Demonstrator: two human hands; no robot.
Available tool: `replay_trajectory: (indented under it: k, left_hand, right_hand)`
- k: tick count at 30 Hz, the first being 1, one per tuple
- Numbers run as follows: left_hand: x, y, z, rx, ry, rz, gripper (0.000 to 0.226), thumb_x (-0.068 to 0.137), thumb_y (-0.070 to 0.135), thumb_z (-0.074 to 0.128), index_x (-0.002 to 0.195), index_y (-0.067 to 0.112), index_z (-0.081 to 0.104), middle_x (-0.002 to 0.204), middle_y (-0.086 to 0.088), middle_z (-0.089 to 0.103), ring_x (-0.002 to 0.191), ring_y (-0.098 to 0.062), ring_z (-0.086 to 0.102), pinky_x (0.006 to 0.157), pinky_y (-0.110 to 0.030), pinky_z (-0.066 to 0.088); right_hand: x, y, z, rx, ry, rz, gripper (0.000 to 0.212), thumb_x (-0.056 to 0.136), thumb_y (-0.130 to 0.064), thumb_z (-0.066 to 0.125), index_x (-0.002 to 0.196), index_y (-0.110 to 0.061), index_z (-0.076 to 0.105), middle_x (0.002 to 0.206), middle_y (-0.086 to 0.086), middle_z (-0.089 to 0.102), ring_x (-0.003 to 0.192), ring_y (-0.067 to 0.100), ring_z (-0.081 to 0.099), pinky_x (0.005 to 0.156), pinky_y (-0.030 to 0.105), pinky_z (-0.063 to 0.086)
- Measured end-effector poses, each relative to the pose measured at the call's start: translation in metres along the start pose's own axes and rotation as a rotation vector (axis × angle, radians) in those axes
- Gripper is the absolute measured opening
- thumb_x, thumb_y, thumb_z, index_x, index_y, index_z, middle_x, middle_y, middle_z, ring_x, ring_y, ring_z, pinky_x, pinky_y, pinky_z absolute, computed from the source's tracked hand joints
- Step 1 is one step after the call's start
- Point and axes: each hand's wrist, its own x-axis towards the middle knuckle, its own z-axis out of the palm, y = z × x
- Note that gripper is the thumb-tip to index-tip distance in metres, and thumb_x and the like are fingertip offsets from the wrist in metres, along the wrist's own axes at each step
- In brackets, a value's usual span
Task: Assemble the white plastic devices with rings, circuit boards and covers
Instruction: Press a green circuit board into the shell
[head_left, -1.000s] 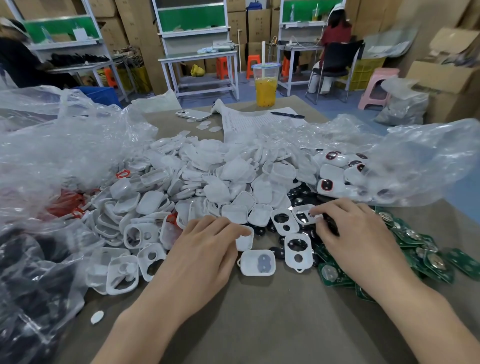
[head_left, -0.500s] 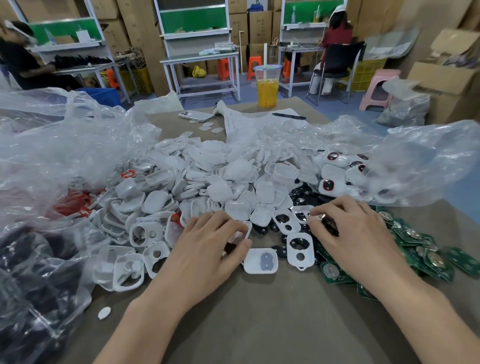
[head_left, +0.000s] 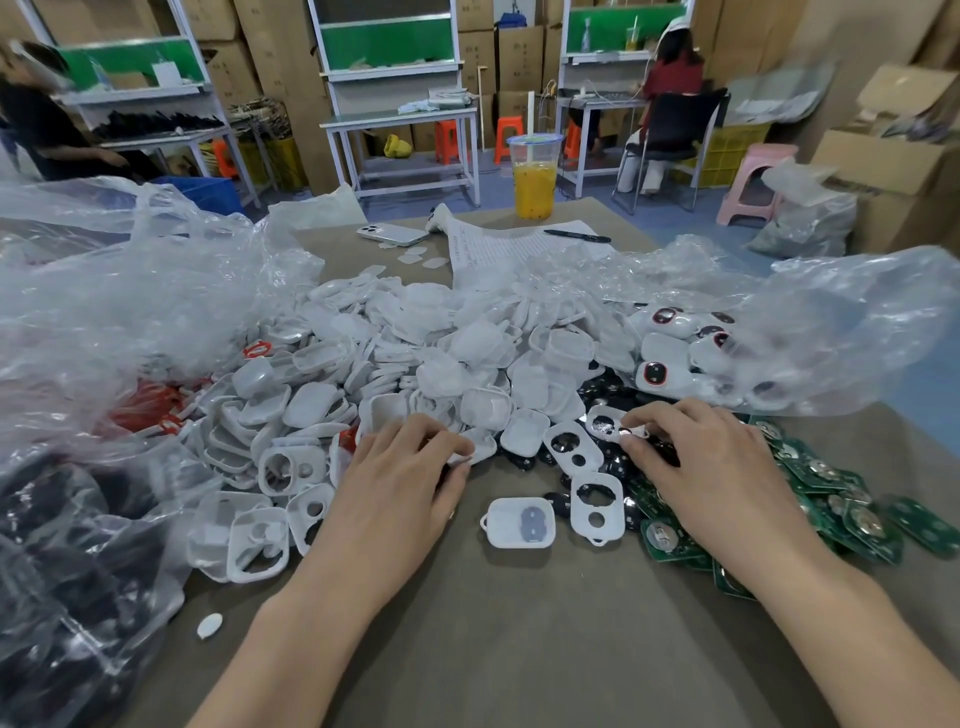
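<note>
A big heap of white plastic shells (head_left: 415, 364) covers the middle of the table. My left hand (head_left: 400, 483) lies at its near edge and pinches a white cover piece (head_left: 470, 452) between thumb and fingers. My right hand (head_left: 696, 467) pinches a white shell with holes (head_left: 608, 423) over a patch of black rings (head_left: 618, 467). Green circuit boards (head_left: 841, 514) lie to the right of that hand. In front of the heap sit a white base with a grey pad (head_left: 519, 522) and a white cover with two holes (head_left: 597, 506).
Clear plastic bags (head_left: 104, 312) bulge at the left and right; the right bag (head_left: 831, 332) holds finished white devices (head_left: 670, 364). Red rings (head_left: 150, 410) show at the left. A drink cup (head_left: 534, 176), phone (head_left: 392, 234), paper sheet and pen (head_left: 576, 236) stand at the far edge.
My left hand has closed its fingers on a white piece at the heap's edge. My right hand has shifted slightly and taken hold of a holed shell.
</note>
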Motion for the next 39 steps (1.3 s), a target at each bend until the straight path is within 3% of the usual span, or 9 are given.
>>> replay_trajectory:
  k: [6, 10, 14, 19, 21, 24, 29, 35, 39]
  left_hand:
    - [0.000, 0.000, 0.000, -0.001, 0.002, 0.008, 0.015, 0.094, 0.024, 0.068, 0.108, 0.021, 0.074, 0.106, 0.004, 0.065, 0.100, -0.023, 0.061, 0.089, -0.036, 0.045]
    - [0.000, 0.000, 0.000, 0.008, 0.005, 0.006, 0.014, 0.094, 0.024, 0.067, 0.106, 0.021, 0.074, 0.104, 0.004, 0.065, 0.099, -0.022, 0.062, 0.088, -0.035, 0.045]
    - [0.000, 0.001, -0.001, 0.013, 0.002, -0.006, 0.016, 0.095, 0.026, 0.064, 0.107, 0.021, 0.074, 0.104, 0.004, 0.065, 0.100, -0.022, 0.062, 0.088, -0.034, 0.044]
    - [0.000, 0.003, -0.005, -0.018, -0.024, -0.029, 0.033, 0.100, 0.037, 0.046, 0.113, 0.021, 0.071, 0.108, 0.006, 0.064, 0.105, -0.019, 0.059, 0.091, -0.031, 0.040]
    - [0.000, 0.003, -0.006, -0.026, -0.032, -0.032, 0.039, 0.101, 0.042, 0.040, 0.115, 0.023, 0.070, 0.111, 0.008, 0.063, 0.108, -0.018, 0.057, 0.092, -0.026, 0.034]
    - [0.000, 0.004, -0.008, -0.028, -0.033, -0.032, 0.041, 0.102, 0.043, 0.036, 0.116, 0.025, 0.070, 0.112, 0.010, 0.062, 0.108, -0.016, 0.055, 0.086, -0.018, 0.021]
    - [0.000, 0.004, -0.008, -0.030, -0.075, -0.032, 0.041, 0.102, 0.044, 0.035, 0.117, 0.026, 0.068, 0.112, 0.011, 0.059, 0.109, -0.015, 0.053, 0.091, -0.023, 0.029]
    - [0.000, 0.003, -0.007, -0.044, -0.097, -0.041, 0.038, 0.103, 0.043, 0.036, 0.116, 0.026, 0.068, 0.111, 0.012, 0.058, 0.109, -0.015, 0.052, 0.097, -0.029, 0.036]
    - [-0.001, 0.002, -0.007, -0.049, -0.087, -0.041, 0.037, 0.103, 0.043, 0.038, 0.115, 0.026, 0.068, 0.110, 0.012, 0.059, 0.109, -0.016, 0.053, 0.097, -0.032, 0.039]
  right_hand:
    - [0.000, -0.003, -0.002, 0.024, 0.031, 0.008, 0.026, 0.100, -0.046, 0.049, 0.117, -0.033, 0.063, 0.094, -0.011, 0.060, 0.087, 0.013, 0.060, 0.095, 0.038, 0.040]
    - [-0.002, -0.005, -0.004, 0.095, 0.043, -0.012, 0.020, 0.101, -0.041, 0.050, 0.109, -0.030, 0.065, 0.080, -0.014, 0.060, 0.070, 0.012, 0.065, 0.084, 0.042, 0.049]
    - [-0.001, -0.003, -0.002, 0.154, 0.126, -0.022, 0.021, 0.102, -0.037, 0.050, 0.105, -0.027, 0.067, 0.077, -0.018, 0.057, 0.071, 0.015, 0.059, 0.076, 0.039, 0.046]
    - [0.000, -0.002, -0.005, 0.188, 0.255, -0.048, 0.026, 0.104, -0.040, 0.045, 0.100, -0.026, 0.066, 0.083, -0.009, 0.066, 0.070, 0.016, 0.060, 0.064, 0.035, 0.044]
    - [0.001, 0.000, -0.003, 0.156, 0.236, -0.032, 0.031, 0.104, -0.045, 0.040, 0.095, -0.027, 0.063, 0.077, -0.012, 0.063, 0.068, 0.014, 0.058, 0.060, 0.034, 0.040]
    - [0.002, 0.003, 0.001, 0.085, 0.153, 0.005, 0.037, 0.103, -0.051, 0.034, 0.094, -0.027, 0.062, 0.082, -0.011, 0.057, 0.073, 0.019, 0.056, 0.066, 0.036, 0.042]
    - [0.005, 0.002, 0.005, -0.015, 0.114, 0.036, 0.035, 0.103, -0.046, 0.036, 0.104, -0.023, 0.063, 0.091, -0.006, 0.057, 0.079, 0.022, 0.056, 0.071, 0.036, 0.042]
    - [0.005, 0.006, 0.002, 0.097, 0.205, 0.019, 0.030, 0.105, -0.042, 0.039, 0.081, -0.028, 0.050, 0.066, -0.013, 0.050, 0.062, 0.018, 0.050, 0.054, 0.035, 0.034]
    - [0.006, 0.008, 0.000, 0.176, 0.220, -0.007, 0.030, 0.104, -0.044, 0.043, 0.086, -0.028, 0.060, 0.062, -0.013, 0.057, 0.053, 0.001, 0.050, 0.052, 0.029, 0.037]
